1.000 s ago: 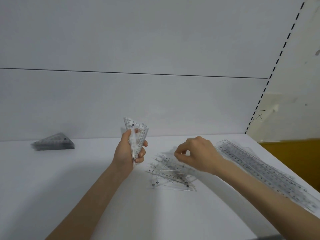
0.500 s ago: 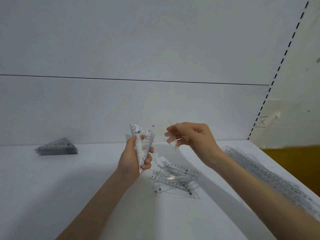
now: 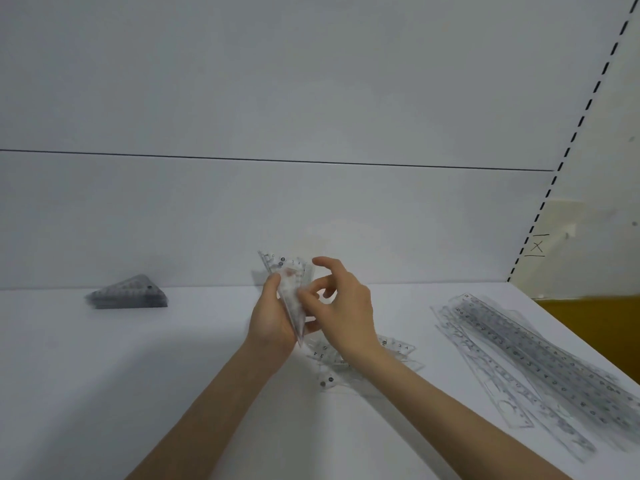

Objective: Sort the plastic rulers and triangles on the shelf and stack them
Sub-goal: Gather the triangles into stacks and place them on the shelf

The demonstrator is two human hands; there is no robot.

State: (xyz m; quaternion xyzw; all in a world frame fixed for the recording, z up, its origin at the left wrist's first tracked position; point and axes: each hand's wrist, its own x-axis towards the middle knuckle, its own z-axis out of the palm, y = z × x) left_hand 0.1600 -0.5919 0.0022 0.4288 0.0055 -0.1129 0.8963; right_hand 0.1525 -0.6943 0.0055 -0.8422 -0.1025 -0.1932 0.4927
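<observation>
1. The left hand [image 3: 268,323] grips a bundle of clear triangles [image 3: 290,284] held on edge above the shelf [image 3: 138,375], its long axis running from the palm up and away.
2. The right hand [image 3: 343,313] is just right of the bundle. Its thumb lies against the bundle's face, the index is lifted and the other fingers [image 3: 323,284] are curled.
3. I cannot tell whether the right hand pinches a separate triangle. The plastic is transparent and blurred there.
4. A loose pile of triangles [image 3: 398,349] lies on the shelf below the right wrist, which partly hides it. The right hand is the nearer one.
5. A finished triangle stack [image 3: 128,294] sits well to the left, by the back wall.
6. The long rulers [image 3: 540,362] lie overlapped on the right, their near ends cut off by the frame edge.
7. The next pick likely goes down and slightly right.
</observation>
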